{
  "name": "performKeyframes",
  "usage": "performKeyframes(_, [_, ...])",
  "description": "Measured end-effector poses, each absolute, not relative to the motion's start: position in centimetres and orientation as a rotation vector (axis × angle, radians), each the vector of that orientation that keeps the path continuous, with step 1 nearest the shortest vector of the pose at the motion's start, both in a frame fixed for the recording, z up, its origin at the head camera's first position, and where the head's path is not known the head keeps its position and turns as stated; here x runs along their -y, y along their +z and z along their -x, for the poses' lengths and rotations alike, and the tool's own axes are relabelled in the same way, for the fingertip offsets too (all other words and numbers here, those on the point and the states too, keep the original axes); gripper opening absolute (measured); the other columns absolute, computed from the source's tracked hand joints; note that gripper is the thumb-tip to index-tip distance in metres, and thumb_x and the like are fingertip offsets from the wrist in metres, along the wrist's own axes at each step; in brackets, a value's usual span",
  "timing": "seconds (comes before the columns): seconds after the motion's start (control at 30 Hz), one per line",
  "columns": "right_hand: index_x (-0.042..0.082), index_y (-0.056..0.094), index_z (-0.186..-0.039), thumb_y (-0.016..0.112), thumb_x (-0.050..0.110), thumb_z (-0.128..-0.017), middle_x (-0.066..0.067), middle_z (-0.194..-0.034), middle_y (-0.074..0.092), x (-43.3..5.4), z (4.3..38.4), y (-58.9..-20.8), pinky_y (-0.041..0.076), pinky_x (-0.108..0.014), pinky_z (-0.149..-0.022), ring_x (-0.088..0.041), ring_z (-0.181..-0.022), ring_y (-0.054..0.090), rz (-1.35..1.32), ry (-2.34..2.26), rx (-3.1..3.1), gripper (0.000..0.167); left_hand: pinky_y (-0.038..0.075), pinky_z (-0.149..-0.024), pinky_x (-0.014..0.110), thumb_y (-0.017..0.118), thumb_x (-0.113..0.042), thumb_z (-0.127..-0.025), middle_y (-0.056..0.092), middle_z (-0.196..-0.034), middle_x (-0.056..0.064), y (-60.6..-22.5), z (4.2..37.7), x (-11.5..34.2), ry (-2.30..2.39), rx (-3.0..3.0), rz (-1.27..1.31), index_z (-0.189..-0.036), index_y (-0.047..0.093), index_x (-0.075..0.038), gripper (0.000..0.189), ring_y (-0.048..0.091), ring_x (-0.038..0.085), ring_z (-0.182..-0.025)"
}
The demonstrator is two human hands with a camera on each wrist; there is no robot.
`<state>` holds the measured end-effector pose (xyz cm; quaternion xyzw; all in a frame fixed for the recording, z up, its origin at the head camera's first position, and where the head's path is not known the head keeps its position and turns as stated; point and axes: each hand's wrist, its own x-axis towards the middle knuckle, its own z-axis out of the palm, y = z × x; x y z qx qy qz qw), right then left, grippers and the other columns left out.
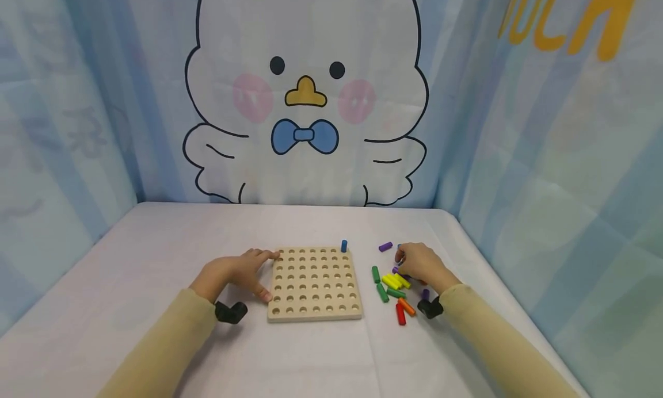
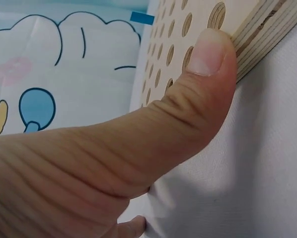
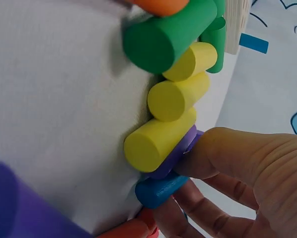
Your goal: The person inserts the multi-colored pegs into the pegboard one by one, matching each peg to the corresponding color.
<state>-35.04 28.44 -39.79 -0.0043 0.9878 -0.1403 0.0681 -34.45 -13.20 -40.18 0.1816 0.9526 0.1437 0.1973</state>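
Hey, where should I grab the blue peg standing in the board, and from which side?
Probably pinch the blue peg near its top, coming from above: it stands upright in the board, with its upper part sticking out.

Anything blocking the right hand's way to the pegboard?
Yes, but low: a green peg lies between the right hand and the pegboard, with yellow pegs nearby. Lifting over them would probably do.

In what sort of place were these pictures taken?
Probably a small curtained play or recording booth: a cartoon-bird curtain hangs behind a white-covered table, which holds a wooden pegboard and colored pegs.
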Motion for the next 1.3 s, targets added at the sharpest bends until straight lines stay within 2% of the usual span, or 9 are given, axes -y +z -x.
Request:
performKeyframes(0.23, [0.009,0.068,-0.103,0.075,0.013,-0.089,-0.008,-0.097,0.067,-27.5,35.2,-39.5,0.051,-0.029,-0.06,-0.02,-0.072,0.06,0.069,-0.483,-3.008,0.016,0.022,-0.119,0.072,0.089,-0.057,-0.073,0.024,-0.168,0.024,-40.0,34.8,13.4,0.393,-2.637,-0.537,-0.161,0.032,-0.018,0.112,0.017,0.047,-0.157])
performKeyframes(0.33, [0.008,0.068,-0.105,0.076,0.012,-0.089,-0.009,-0.098,0.068,-27.0,35.3,-39.3,0.053,-0.029,-0.063,-0.019,-0.071,0.06,0.102,-0.494,-3.022,0.018,0.023,-0.118,0.073,0.089,-0.057,-0.073,0.025,-0.168,0.024,-40.0,34.9,13.6,0.388,-2.631,-0.558,-0.161,0.033,-0.017,0.112,0.018,0.048,-0.156])
performKeyframes(0.5, [0.008,0.069,-0.108,0.077,0.015,-0.09,-0.009,-0.102,0.07,-26.2,35.7,-39.0,0.056,-0.032,-0.072,-0.02,-0.075,0.061,0.13,-0.473,-3.053,0.021,0.021,-0.119,0.073,0.089,-0.057,-0.073,0.024,-0.168,0.024,-40.2,35.1,13.8,0.393,-2.618,-0.566,-0.162,0.031,-0.017,0.113,0.016,0.048,-0.156])
performKeyframes(0.87, [0.013,0.067,-0.105,0.076,0.021,-0.092,-0.006,-0.096,0.07,-23.7,36.6,-37.9,0.051,-0.032,-0.068,-0.021,-0.075,0.06,0.208,-0.416,-3.125,0.018,0.015,-0.118,0.076,0.088,-0.054,-0.077,0.019,-0.169,0.026,-39.9,34.8,13.6,0.406,-2.601,-0.543,-0.165,0.023,-0.017,0.115,0.01,0.052,-0.156])
performKeyframes(1.13, [0.016,0.067,-0.102,0.072,0.022,-0.094,-0.003,-0.103,0.072,-21.5,37.2,-37.7,0.055,-0.037,-0.078,-0.022,-0.084,0.061,0.318,-0.597,-3.203,0.011,0.014,-0.117,0.077,0.087,-0.053,-0.078,0.018,-0.17,0.026,-39.8,34.7,13.6,0.427,-2.594,-0.523,-0.165,0.023,-0.017,0.113,0.009,0.053,-0.156])
performKeyframes(1.3, [0.016,0.068,-0.102,0.072,0.024,-0.096,-0.002,-0.103,0.073,-20.3,37.4,-38.2,0.055,-0.036,-0.079,-0.021,-0.084,0.061,0.311,-0.727,-3.226,0.011,0.013,-0.119,0.075,0.087,-0.054,-0.078,0.017,-0.171,0.023,-40.0,34.8,13.6,0.454,-2.584,-0.506,-0.165,0.023,-0.019,0.114,0.008,0.05,-0.157])
